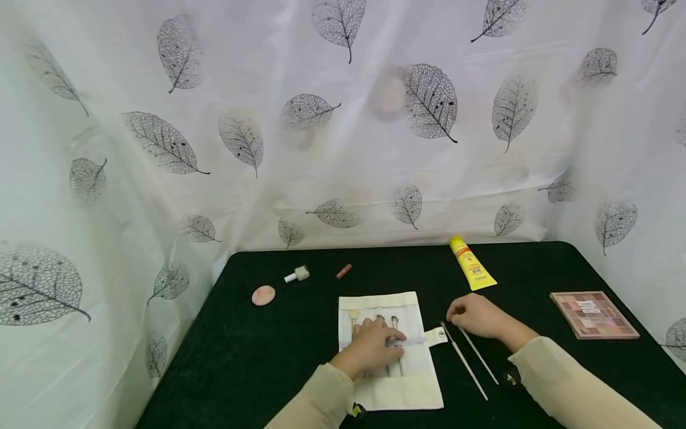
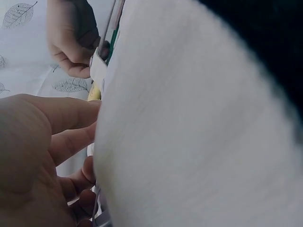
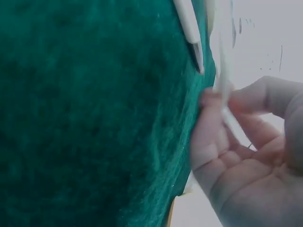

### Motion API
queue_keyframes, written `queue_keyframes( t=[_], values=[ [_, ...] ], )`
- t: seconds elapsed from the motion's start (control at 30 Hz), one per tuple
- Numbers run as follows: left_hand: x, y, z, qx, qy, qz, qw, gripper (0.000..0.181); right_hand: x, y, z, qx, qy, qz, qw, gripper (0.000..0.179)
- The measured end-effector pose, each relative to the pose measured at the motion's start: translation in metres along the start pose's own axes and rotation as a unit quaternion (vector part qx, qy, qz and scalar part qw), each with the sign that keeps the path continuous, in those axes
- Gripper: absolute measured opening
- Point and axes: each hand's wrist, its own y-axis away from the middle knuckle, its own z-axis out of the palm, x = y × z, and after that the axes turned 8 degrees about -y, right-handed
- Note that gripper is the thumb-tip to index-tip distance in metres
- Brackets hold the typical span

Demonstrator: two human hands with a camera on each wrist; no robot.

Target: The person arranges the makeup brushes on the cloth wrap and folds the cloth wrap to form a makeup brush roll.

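Note:
A cream fabric brush roll [image 1: 399, 392] lies unfolded on the dark green cloth, with several makeup brushes under its cross strap. My left hand [image 1: 371, 348] rests on it with fingers spread over the strap; one brush [image 1: 395, 322] shows just beyond the fingers. To the right, my right hand [image 1: 477, 316] pinches a thin pale-handled makeup brush [image 1: 480, 357] near its far end, between thumb and fingertips. That same brush [image 3: 224, 61] is blurred in the right wrist view. Alongside it a second slim brush [image 1: 467, 364] lies on the cloth, close to the roll's snap tab [image 1: 436, 336].
Right of the right hand is an eyeshadow palette [image 1: 595, 316]. A yellow tube [image 1: 474, 263] lies behind that hand. Farther left are a pink round item [image 1: 263, 295], a nail polish bottle [image 1: 298, 274] and a small reddish tube [image 1: 343, 271]. A leaf-print curtain [image 1: 343, 149] hangs behind the table.

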Motion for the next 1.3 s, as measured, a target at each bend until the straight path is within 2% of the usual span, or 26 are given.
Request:
queue_keyframes(
  t=[0.2, 0.47, 0.67, 1.0, 1.13, 1.3],
  values=[
    [0.000, 0.002, 0.000, 0.003, -0.003, 0.006, 1.0000, 0.023, 0.001, -0.004, -0.007, 0.036, -0.077, -0.015, 0.9963, 0.020],
    [-0.001, -0.001, -0.001, 0.007, -0.007, 0.011, 0.9999, 0.025, -0.009, -0.012, -0.019, 0.079, -0.115, -0.032, 0.9897, 0.032],
    [-0.002, -0.003, 0.000, 0.010, -0.010, 0.012, 0.9998, 0.025, -0.016, -0.021, -0.020, 0.085, -0.136, -0.062, 0.9852, 0.038],
    [-0.001, -0.001, 0.001, -0.012, -0.011, 0.008, 0.9998, 0.028, -0.033, -0.040, -0.007, 0.096, -0.161, -0.102, 0.9771, 0.036],
    [0.000, -0.001, 0.001, -0.017, -0.003, 0.008, 0.9998, 0.027, -0.040, -0.050, 0.000, 0.103, -0.159, -0.110, 0.9758, 0.034],
    [-0.001, -0.002, -0.002, -0.015, 0.003, 0.013, 0.9998, 0.027, -0.051, -0.060, 0.008, 0.121, -0.139, -0.095, 0.9782, 0.033]
  ],
)
